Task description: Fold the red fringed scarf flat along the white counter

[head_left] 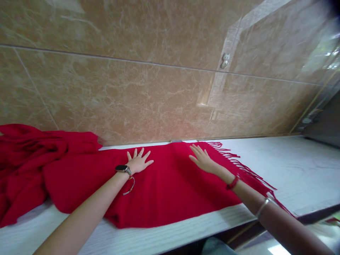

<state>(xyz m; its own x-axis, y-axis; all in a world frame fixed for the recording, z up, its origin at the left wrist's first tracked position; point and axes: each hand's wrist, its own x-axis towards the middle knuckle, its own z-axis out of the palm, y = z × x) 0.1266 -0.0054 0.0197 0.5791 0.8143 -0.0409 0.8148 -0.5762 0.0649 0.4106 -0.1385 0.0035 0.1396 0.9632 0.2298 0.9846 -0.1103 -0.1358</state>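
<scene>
A red scarf [170, 191] with a fringe at its right end lies along a pale wooden surface. Its middle and right part are spread out flat, while the left part is heaped in loose folds. My left hand [138, 163] rests palm down on the scarf, fingers spread, wearing a ring, a dark-faced watch and a braided bracelet. Nearer the fringed end, my right hand [203, 160] is also palm down over the cloth, fingers stretched out. Red and silver bracelets circle that arm. Neither hand grips the fabric.
The pale surface [300, 170] runs on to the right, past the fringe. Behind it rises a glossy brown tiled wall [148, 92] with a small cat-shaped hook [225, 61] on it. A grey object [325, 120] stands at the far right. The surface's front edge is close to me.
</scene>
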